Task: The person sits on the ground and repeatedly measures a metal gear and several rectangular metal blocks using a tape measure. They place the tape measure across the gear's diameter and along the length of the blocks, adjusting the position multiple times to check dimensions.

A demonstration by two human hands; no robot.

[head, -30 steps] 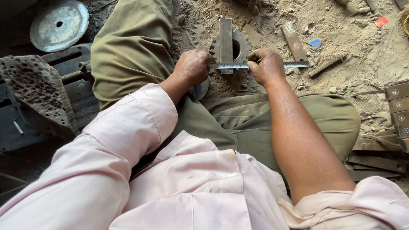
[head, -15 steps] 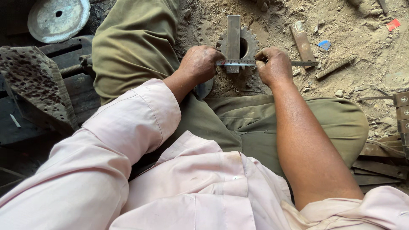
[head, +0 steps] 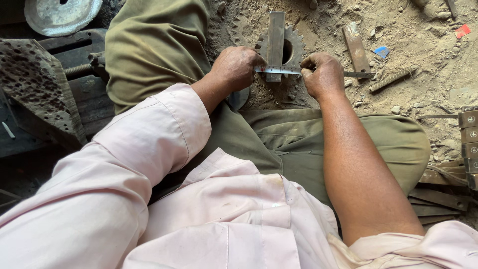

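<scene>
Sandy ground (head: 423, 45) carries a toothed gear (head: 294, 47) under a flat bar (head: 275, 40). Your left hand (head: 236, 67) and right hand (head: 323, 74) pinch a steel ruler (head: 279, 70) across them; measuring seems in hand, so hold it level next.

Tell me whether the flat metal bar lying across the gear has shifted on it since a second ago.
No. The flat metal bar still lies upright across the toothed gear, covering the left part of its hole as before; only the camera view moved.

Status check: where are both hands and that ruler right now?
Left hand and right hand both pinch the steel ruler. Ruler lies crosswise over the flat metal bar on the toothed gear. Nothing blocking.
</scene>
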